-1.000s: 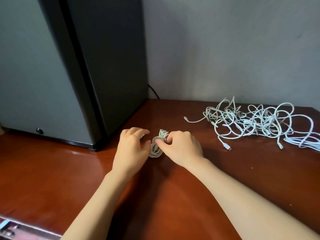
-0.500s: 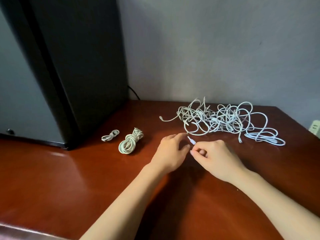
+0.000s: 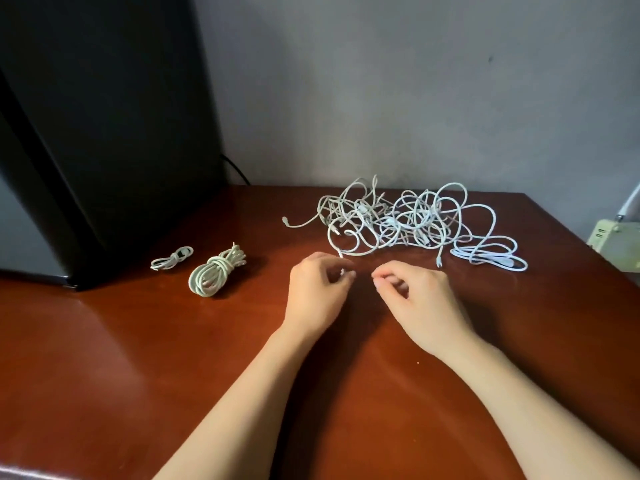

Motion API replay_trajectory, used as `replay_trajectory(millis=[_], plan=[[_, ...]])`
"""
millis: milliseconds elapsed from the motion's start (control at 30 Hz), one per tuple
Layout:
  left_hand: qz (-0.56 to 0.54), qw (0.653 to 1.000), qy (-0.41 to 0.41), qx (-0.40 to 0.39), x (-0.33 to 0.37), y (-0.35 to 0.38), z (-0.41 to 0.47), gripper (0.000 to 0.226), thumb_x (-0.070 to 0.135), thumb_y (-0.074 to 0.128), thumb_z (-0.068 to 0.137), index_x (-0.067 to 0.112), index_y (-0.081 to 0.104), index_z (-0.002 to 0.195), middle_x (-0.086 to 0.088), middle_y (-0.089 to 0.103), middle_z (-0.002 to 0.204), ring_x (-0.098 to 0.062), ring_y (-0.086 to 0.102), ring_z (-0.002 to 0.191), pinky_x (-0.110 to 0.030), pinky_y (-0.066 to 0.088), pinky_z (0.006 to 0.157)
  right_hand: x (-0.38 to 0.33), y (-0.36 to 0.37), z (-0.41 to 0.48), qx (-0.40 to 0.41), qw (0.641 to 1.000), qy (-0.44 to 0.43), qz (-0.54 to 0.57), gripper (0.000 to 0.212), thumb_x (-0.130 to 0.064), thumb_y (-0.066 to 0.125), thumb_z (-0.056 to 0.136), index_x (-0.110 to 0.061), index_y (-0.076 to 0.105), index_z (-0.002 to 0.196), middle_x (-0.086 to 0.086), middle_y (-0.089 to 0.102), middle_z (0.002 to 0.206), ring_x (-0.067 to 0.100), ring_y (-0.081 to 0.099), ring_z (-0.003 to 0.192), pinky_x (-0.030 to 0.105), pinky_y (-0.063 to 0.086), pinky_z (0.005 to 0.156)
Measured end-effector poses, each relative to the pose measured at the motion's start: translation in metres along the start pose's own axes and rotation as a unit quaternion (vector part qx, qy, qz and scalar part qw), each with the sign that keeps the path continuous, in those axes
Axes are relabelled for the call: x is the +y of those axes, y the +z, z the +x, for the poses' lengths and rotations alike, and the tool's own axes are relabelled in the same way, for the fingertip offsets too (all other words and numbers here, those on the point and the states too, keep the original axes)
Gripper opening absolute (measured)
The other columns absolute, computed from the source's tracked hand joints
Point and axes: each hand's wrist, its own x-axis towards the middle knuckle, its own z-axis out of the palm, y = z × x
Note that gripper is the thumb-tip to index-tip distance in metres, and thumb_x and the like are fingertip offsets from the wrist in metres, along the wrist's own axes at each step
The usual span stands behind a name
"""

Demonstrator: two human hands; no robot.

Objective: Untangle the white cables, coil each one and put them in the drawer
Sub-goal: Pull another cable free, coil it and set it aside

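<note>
A tangle of white cables (image 3: 398, 220) lies at the back of the wooden table (image 3: 121, 375). One strand runs from it toward me to my left hand (image 3: 317, 296), whose fingertips pinch the white cable's end (image 3: 343, 271). My right hand (image 3: 415, 299) hovers just to the right, a small gap away, fingers curled with nothing visible in them. A thick coiled cable (image 3: 214, 271) and a small bundled cable (image 3: 171, 259) lie to the left of my hands. No drawer is in view.
A tall black cabinet (image 3: 104, 133) stands on the table's left side, a black cord behind it. A pale power adaptor (image 3: 613, 240) sits beyond the right edge. A loosely folded white cable (image 3: 491, 259) lies at the tangle's right end.
My hands left the thick coil on the table and moved right to the tangle. The cable end passed from my right fingers to my left, and my hands drew slightly apart.
</note>
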Motion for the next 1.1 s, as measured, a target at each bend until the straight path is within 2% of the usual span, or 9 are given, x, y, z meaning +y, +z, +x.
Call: replay_trajectory(millis=[200,300,400,533,633,733,867,967,1100], plan=[[-0.038,0.978,0.194,-0.067,0.015,0.002,-0.014,0.016,0.006,0.068,0.078,0.016,0.077,0.087,0.005,0.068,0.093,-0.009,0.057,0.097,-0.017,0.043,0.088,-0.010,0.016,0.002,0.024,0.966,0.143,0.216,0.027,-0.034,0.052,0.095,-0.015,0.071,0.091,0.000,0.072,0.083,0.019,0.065,0.086,0.036,0.050,0.082],[-0.086,0.956,0.241,-0.146,0.020,0.002,-0.017,0.008,0.011,0.072,0.077,0.014,0.077,0.082,0.006,0.069,0.093,-0.011,0.058,0.102,-0.024,0.042,0.095,-0.017,0.013,0.008,0.032,0.844,0.265,0.466,0.019,-0.028,0.059,0.093,-0.014,0.070,0.086,0.002,0.074,0.081,0.015,0.069,0.079,0.027,0.052,0.072],[-0.150,0.936,0.221,-0.231,0.025,-0.006,-0.017,0.010,0.011,0.070,0.080,0.014,0.077,0.087,0.003,0.072,0.095,-0.008,0.055,0.111,-0.019,0.035,0.103,-0.018,0.000,0.011,0.038,0.785,0.272,0.555,0.009,-0.010,0.061,0.091,-0.008,0.067,0.096,0.007,0.074,0.088,0.012,0.070,0.074,0.019,0.054,0.061],[-0.331,0.923,0.068,-0.183,0.030,-0.012,-0.013,0.015,0.007,0.063,0.084,0.012,0.073,0.094,0.000,0.072,0.098,-0.012,0.064,0.102,-0.026,0.045,0.095,-0.014,-0.012,0.014,0.065,0.845,0.199,0.493,0.020,-0.003,0.055,0.093,-0.020,0.066,0.092,-0.003,0.073,0.086,0.008,0.067,0.082,0.020,0.052,0.077],[-0.251,0.967,0.015,-0.038,0.016,-0.006,-0.005,0.018,0.007,0.064,0.087,0.024,0.065,0.093,0.007,0.070,0.090,-0.009,0.065,0.087,-0.030,0.050,0.084,-0.020,-0.019,0.012,0.059,0.908,0.116,0.398,0.028,-0.002,0.054,0.093,-0.027,0.065,0.090,-0.009,0.072,0.080,-0.001,0.065,0.076,0.013,0.050,0.064],[-0.224,0.974,-0.037,-0.021,0.004,-0.006,0.000,0.034,0.015,0.066,0.087,0.040,0.055,0.107,0.003,0.069,0.097,-0.010,0.067,0.090,-0.035,0.054,0.086,-0.028,-0.022,0.006,0.027,0.949,-0.009,0.314,0.035,0.005,0.055,0.091,-0.028,0.065,0.091,-0.013,0.070,0.082,-0.004,0.066,0.076,0.010,0.048,0.065],[-0.230,0.969,-0.029,-0.091,-0.001,-0.006,0.002,0.044,0.010,0.069,0.082,0.034,0.058,0.116,0.004,0.070,0.104,-0.004,0.067,0.090,-0.022,0.052,0.079,-0.030,-0.021,-0.007,-0.078,0.961,-0.095,0.246,0.026,0.002,0.062,0.087,-0.016,0.074,0.101,-0.005,0.074,0.090,0.003,0.069,0.088,0.016,0.050,0.083],[-0.186,0.981,-0.007,-0.048,0.004,-0.006,0.001,0.014,0.012,0.068,0.088,0.022,0.068,0.097,0.014,0.071,0.089,0.005,0.064,0.077,-0.011,0.046,0.071,-0.029,-0.021,-0.011,-0.164,0.960,-0.110,0.197,0.020,-0.004,0.068,0.084,-0.018,0.077,0.095,-0.010,0.074,0.090,-0.001,0.067,0.090,0.014,0.048,0.085],[-0.145,0.988,0.038,0.029,0.011,-0.009,-0.002,0.011,0.009,0.069,0.087,0.020,0.070,0.086,0.020,0.066,0.075,0.002,0.062,0.069,-0.008,0.043,0.066,-0.028,-0.028,-0.006,-0.196,0.940,-0.037,0.277,0.015,-0.028,0.064,0.083,-0.016,0.074,0.079,-0.002,0.073,0.083,0.006,0.067,0.083,0.022,0.050,0.080]])
